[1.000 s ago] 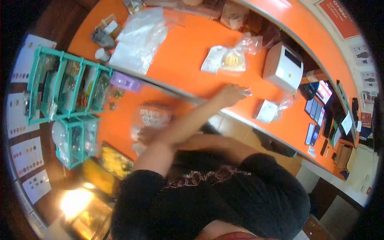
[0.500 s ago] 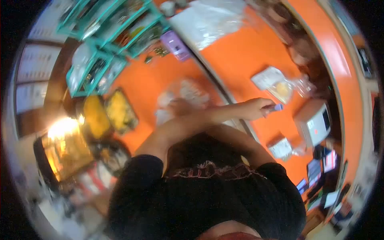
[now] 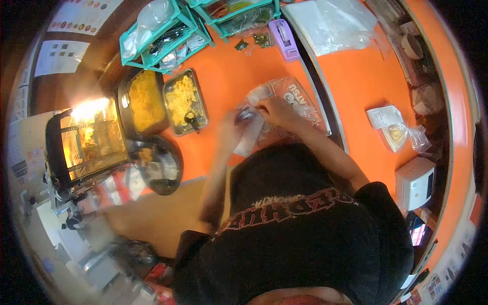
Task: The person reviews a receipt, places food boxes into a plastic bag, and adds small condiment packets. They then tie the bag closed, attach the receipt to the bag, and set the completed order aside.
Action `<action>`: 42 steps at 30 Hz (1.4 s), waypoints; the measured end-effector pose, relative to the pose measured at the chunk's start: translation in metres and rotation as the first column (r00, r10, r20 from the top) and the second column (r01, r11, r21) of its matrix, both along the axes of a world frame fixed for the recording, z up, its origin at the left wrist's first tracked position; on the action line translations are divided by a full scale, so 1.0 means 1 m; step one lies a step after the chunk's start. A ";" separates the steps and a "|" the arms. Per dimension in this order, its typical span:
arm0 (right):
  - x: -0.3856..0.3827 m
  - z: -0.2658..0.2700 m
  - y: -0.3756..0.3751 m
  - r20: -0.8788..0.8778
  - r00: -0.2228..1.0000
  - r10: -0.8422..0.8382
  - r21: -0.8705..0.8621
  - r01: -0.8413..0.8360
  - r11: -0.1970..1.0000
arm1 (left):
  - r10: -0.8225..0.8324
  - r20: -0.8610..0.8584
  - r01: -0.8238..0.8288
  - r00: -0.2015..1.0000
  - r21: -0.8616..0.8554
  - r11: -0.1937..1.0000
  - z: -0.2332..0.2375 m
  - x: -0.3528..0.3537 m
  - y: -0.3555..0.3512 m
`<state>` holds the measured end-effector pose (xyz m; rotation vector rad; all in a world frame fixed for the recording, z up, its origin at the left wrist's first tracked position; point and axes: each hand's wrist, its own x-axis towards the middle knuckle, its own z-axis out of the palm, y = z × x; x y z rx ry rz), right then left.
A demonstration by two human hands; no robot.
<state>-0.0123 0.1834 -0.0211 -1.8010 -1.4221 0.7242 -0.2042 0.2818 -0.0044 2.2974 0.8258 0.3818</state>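
Observation:
A clear plastic bag (image 3: 305, 99) with white lettering lies crumpled on the orange counter in front of me. My right hand (image 3: 277, 109) is closed on the bag's gathered upper part, its fingers pinching the film. Just to the left, my left hand (image 3: 233, 131) is smeared by motion but closed around a small bluish-grey object (image 3: 247, 114), which looks like a stapler and touches the bag. A pale strip, maybe paper or film, hangs below the fingers. What is inside the bag is hard to make out.
Left of the hands stand a metal tray of yellow food (image 3: 183, 96), a larger yellow-filled pan (image 3: 145, 99), a dark round bowl (image 3: 165, 173) and a glowing lit case (image 3: 94, 142). Teal baskets (image 3: 168, 38) and a purple tape dispenser (image 3: 284, 40) sit behind; a wrapped packet (image 3: 394, 129) lies right.
My left arm, stretched across to the right with the small bluish object, has come back left to the bag. My right hand stays at the bag. The view has turned.

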 end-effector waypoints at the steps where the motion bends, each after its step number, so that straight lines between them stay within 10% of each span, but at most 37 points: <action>1: -0.003 0.004 0.001 0.041 0.999 -0.011 -0.033 0.012 0.999 | 0.075 -0.038 -0.077 0.996 -0.061 0.995 -0.010 -0.002 -0.004; 7: -0.018 -0.001 -0.003 0.166 0.979 -0.120 0.026 0.118 0.993 | 0.508 0.190 -0.083 0.840 -0.880 0.468 -0.007 0.005 -0.011; 9: -0.020 -0.001 -0.003 0.186 0.965 -0.184 0.111 0.166 0.980 | 0.152 0.215 -0.087 0.965 -0.284 0.955 0.014 0.004 -0.006; 10: -0.023 0.004 -0.003 0.185 0.963 -0.194 0.066 0.185 0.981 | -0.013 0.117 0.001 0.993 0.098 0.995 0.023 0.003 -0.003; 16: -0.030 0.021 -0.011 0.267 0.941 -0.207 0.156 0.170 0.973 | -0.292 -0.093 0.298 0.952 0.501 0.813 0.037 0.020 0.025; 22: -0.033 0.025 -0.012 0.222 0.929 -0.295 0.197 0.254 0.947 | -0.391 -0.218 0.448 0.894 0.456 0.769 0.037 0.029 0.030; 37: -0.006 0.051 -0.045 0.427 0.883 -0.196 0.100 0.170 0.980 | -0.094 0.204 0.003 0.974 0.408 0.913 0.013 0.002 0.024; 40: 0.005 0.069 -0.059 0.439 0.888 -0.138 -0.043 0.174 0.984 | 0.306 0.624 -0.181 0.719 -0.257 0.949 -0.006 -0.011 0.024; 42: 0.013 0.068 -0.067 0.383 0.919 -0.096 -0.127 0.155 0.980 | 0.331 0.332 -0.273 0.883 -0.210 0.939 -0.015 -0.037 0.033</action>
